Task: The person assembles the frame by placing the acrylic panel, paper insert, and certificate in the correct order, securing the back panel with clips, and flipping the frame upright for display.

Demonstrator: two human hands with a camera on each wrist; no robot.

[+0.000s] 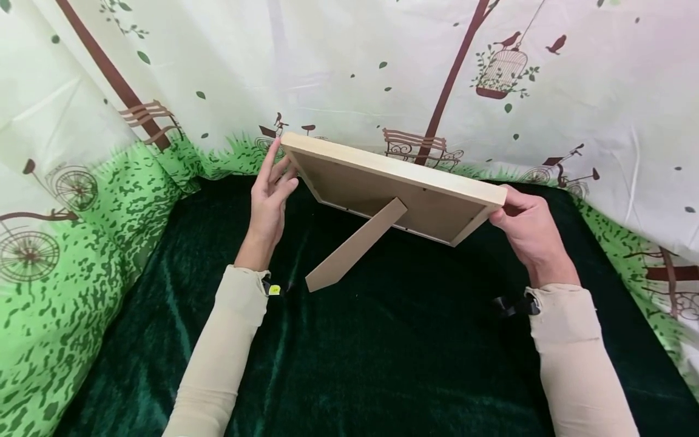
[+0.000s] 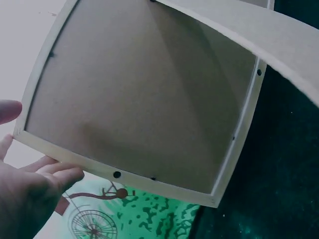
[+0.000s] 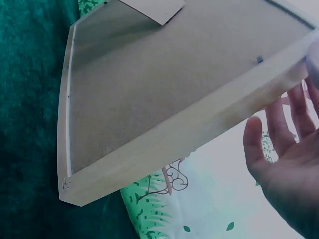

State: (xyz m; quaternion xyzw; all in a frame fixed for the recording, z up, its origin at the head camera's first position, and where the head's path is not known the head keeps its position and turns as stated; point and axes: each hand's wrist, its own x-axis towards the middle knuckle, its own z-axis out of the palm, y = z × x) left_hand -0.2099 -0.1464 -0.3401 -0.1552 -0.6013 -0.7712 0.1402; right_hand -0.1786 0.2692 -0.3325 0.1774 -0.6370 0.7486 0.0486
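Note:
A wooden picture frame [image 1: 393, 167] is raised above the dark cloth, tilted, its back board facing me. From the back board [image 2: 134, 94] an easel leg [image 1: 357, 244] swings out toward the lower left. My left hand [image 1: 267, 197] is at the frame's upper left corner, fingers fairly straight and touching the edge. At the opposite corner my right hand [image 1: 532, 230] pinches the frame between thumb and fingers. In the right wrist view, the other fingers of the right hand [image 3: 289, 159] spread beyond the wooden edge. The frame's front is hidden.
Dark green velvet cloth [image 1: 382, 352] covers the surface below. Behind and at the sides hangs a white curtain [image 1: 338, 60] printed with benches, bicycles, leaves and grass. A black strap [image 1: 516, 305] sits on the right wrist.

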